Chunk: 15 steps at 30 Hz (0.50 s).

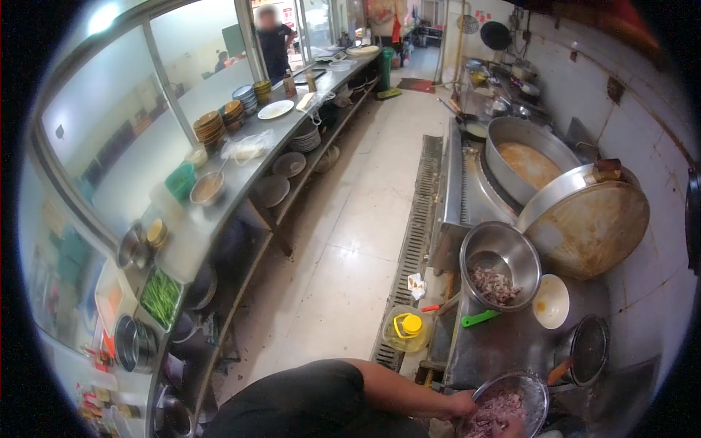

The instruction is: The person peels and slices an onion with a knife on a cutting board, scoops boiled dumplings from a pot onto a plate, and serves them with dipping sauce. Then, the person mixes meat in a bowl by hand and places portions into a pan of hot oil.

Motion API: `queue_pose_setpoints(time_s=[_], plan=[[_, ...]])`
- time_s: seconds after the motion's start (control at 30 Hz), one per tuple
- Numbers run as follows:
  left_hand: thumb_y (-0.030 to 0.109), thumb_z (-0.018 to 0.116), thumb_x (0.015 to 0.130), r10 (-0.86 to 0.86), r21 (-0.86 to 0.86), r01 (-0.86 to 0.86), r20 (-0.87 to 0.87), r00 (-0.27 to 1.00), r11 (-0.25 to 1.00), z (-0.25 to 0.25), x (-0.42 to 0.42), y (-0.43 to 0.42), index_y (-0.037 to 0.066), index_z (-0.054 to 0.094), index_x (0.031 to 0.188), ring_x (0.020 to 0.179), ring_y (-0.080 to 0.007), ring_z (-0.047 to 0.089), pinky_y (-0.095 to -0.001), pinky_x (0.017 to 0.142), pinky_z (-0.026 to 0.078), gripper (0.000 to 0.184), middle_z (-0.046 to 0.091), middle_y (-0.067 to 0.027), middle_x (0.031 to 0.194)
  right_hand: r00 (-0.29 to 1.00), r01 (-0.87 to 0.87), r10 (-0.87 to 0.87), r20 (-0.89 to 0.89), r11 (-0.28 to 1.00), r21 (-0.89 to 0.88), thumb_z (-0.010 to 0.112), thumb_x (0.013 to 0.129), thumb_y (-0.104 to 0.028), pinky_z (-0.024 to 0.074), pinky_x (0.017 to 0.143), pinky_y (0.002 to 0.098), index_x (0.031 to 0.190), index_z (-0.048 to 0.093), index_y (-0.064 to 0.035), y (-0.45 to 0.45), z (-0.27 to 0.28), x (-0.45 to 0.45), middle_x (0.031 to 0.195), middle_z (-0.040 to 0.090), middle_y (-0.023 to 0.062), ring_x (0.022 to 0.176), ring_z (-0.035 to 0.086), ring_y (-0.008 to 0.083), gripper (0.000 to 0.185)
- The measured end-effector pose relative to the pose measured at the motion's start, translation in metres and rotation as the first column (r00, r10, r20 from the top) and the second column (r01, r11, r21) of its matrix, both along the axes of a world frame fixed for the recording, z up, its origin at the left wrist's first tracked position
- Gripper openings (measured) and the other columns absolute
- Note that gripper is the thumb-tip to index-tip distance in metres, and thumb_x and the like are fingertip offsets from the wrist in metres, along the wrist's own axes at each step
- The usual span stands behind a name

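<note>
At the bottom right, a metal bowl holds chopped pinkish meat. My left hand is closed on the near-left rim of this bowl, at the end of a bare forearm. Down in the meat is my right hand, partly cut off by the frame's lower edge; its fingers are hidden. Just beyond stands a larger steel bowl with more chopped meat in its bottom. A green-handled tool lies in front of that larger bowl.
A yellow-capped oil jug stands beside the floor drain. A cream bowl, a dark pot, a big lid and a wide pan line the right. Across the aisle runs a long counter; a person stands behind it.
</note>
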<state>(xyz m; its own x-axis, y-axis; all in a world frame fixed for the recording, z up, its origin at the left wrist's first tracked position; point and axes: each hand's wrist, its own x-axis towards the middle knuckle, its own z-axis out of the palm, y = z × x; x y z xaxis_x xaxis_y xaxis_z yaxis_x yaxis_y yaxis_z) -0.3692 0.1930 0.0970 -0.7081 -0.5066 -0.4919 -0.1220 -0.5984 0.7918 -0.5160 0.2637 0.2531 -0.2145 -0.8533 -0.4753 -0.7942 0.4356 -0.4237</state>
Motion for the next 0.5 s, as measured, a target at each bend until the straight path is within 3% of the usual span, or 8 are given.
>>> queue_pose_setpoints(time_s=[0.03, 0.07, 0.13, 0.27, 0.37, 0.43, 0.47, 0.5], plan=[[0.01, 0.053, 0.075, -0.005, -0.002, 0.005, 0.0, 1.0, 1.0, 0.001, 0.001, -0.001, 0.012, 0.051, 0.12, 0.078, -0.0211, 0.059, -0.0404, 0.059, 0.051, 0.045, 0.058, -0.007, 0.085, 0.948, 0.26, -0.274, 0.158, 0.96, 0.108, 0.069, 0.076, -0.017, 0.0421, 0.09, 0.0446, 0.121, 0.053, -0.0062, -0.003, 0.012, 0.01, 0.12, 0.052, 0.0191, 0.108, 0.05, 0.0366, 0.049], [0.01, 0.053, 0.075, -0.001, 0.0, 0.001, 0.037, 0.999, 1.0, 0.006, 0.002, -0.002, 0.013, 0.05, 0.121, 0.078, -0.0215, 0.059, -0.0402, 0.057, 0.051, 0.047, 0.059, -0.0071, 0.088, 0.947, 0.264, -0.279, 0.158, 0.959, 0.105, 0.069, 0.076, -0.017, 0.0421, 0.09, 0.0446, 0.121, 0.053, -0.0062, -0.004, 0.009, 0.012, 0.12, 0.052, 0.0191, 0.108, 0.05, 0.0366, 0.049], [0.011, 0.053, 0.075, -0.002, -0.002, 0.002, 0.069, 0.998, 1.0, 0.026, 0.009, -0.003, 0.014, 0.048, 0.123, 0.078, -0.0219, 0.06, -0.0401, 0.055, 0.051, 0.049, 0.06, -0.0072, 0.09, 0.959, -0.137, 0.072, -0.275, 0.964, -0.226, 0.073, 0.071, -0.02, 0.0414, 0.092, 0.0444, 0.125, 0.049, -0.0081, -0.012, -0.006, 0.017, 0.124, 0.049, 0.0185, 0.113, 0.047, 0.0335, 0.06], [0.018, 0.061, 0.074, 0.089, -0.166, -0.083, 0.027, 0.996, 0.983, 0.019, 0.009, -0.002, 0.012, 0.049, 0.123, 0.075, -0.0228, 0.062, -0.0395, 0.056, 0.052, 0.05, 0.062, -0.0103, 0.094, 0.954, -0.061, 0.039, -0.299, 0.996, -0.064, 0.073, 0.07, -0.021, 0.0413, 0.092, 0.0452, 0.128, 0.047, -0.0085, -0.011, -0.084, 0.004, 0.123, 0.049, 0.018, 0.114, 0.047, 0.0318, 0.064], [0.026, 0.068, 0.071, 0.003, -0.288, 0.031, 0.117, 0.993, 0.957, -0.071, 0.0, -0.006, 0.01, 0.051, 0.121, 0.075, -0.0251, 0.062, -0.0401, 0.061, 0.052, 0.055, 0.064, -0.0131, 0.093, 0.648, -0.605, 0.127, -0.751, 0.684, -0.407, 0.059, 0.078, -0.003, 0.0526, 0.069, 0.0339, 0.107, 0.057, -0.0043, -0.009, -0.122, 0.001, 0.102, 0.062, 0.012, 0.084, 0.062, 0.0231, 0.029], [0.034, 0.073, 0.068, -0.104, -0.272, 0.181, 0.276, 0.956, 0.945, -0.045, 0.008, 0.004, 0.007, 0.056, 0.115, 0.075, -0.0264, 0.063, -0.04, 0.066, 0.051, 0.057, 0.065, -0.015, 0.091, 0.917, -0.367, 0.255, -0.308, 0.843, -0.394, 0.062, 0.081, -0.006, 0.0522, 0.062, 0.035, 0.111, 0.054, -0.0049, -0.019, -0.096, 0.007, 0.097, 0.064, 0.013, 0.075, 0.062, 0.0247, 0.031], [0.038, 0.074, 0.067, -0.132, -0.235, 0.23, 0.369, 0.92, 0.944, 0.013, 0.035, -0.011, 0.005, 0.06, 0.109, 0.074, -0.0263, 0.063, -0.0396, 0.067, 0.051, 0.056, 0.066, -0.0153, 0.09, 0.934, 0.186, -0.112, 0.339, 0.964, -0.192, 0.062, 0.08, -0.008, 0.0519, 0.069, 0.0376, 0.117, 0.052, -0.0066, -0.024, -0.083, 0.012, 0.105, 0.061, 0.0154, 0.082, 0.062, 0.0266, 0.038], [0.044, 0.075, 0.066, -0.127, -0.2, 0.245, 0.468, 0.874, 0.949, 0.009, 0.037, -0.015, 0.002, 0.065, 0.094, 0.074, -0.0238, 0.063, -0.0382, 0.065, 0.051, 0.051, 0.065, -0.0151, 0.088, 0.429, 0.538, -0.53, 0.732, 0.8, 0.264, 0.062, 0.079, -0.011, 0.0517, 0.077, 0.0402, 0.122, 0.05, -0.0083, -0.029, -0.07, 0.014, 0.113, 0.059, 0.0178, 0.09, 0.061, 0.0286, 0.045]])
